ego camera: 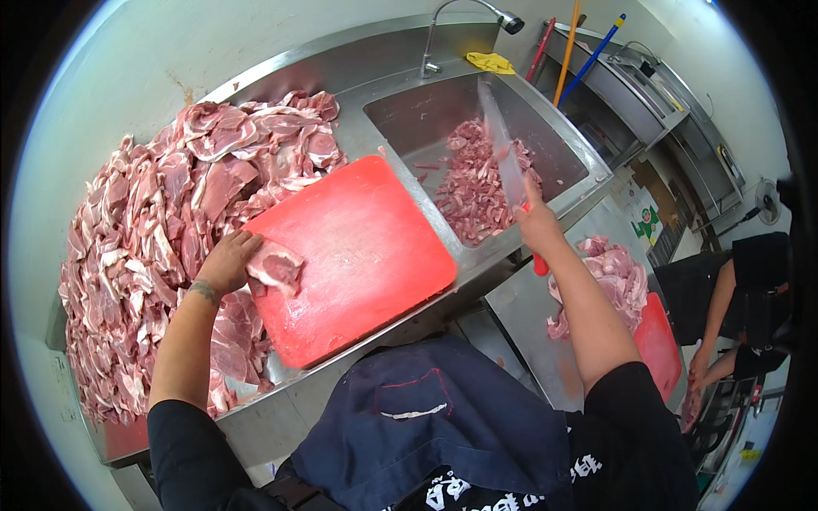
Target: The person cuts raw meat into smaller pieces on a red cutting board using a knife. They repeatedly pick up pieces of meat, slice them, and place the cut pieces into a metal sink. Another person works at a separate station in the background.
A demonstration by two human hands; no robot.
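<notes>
My left hand (pixel 231 260) holds a slice of raw meat (pixel 277 267) at the left edge of a red cutting board (pixel 364 249). Otherwise the board's surface is bare and wet. A large pile of raw meat slices (pixel 211 172) lies left of and behind the board. My right hand (pixel 540 223) grips the red handle of a long knife (pixel 508 166). The blurred blade points away from me over the steel sink basin (pixel 415 115), where cut meat strips (pixel 476 191) lie heaped.
A faucet (pixel 429 51) and yellow cloth (pixel 491 62) are behind the sink. At right, a steel table (pixel 511 306) bears more meat (pixel 604 281) and another red board (pixel 658 345). A co-worker's hands (pixel 700 370) hold a piece of meat there. Coloured poles (pixel 567 51) lean beyond the sink.
</notes>
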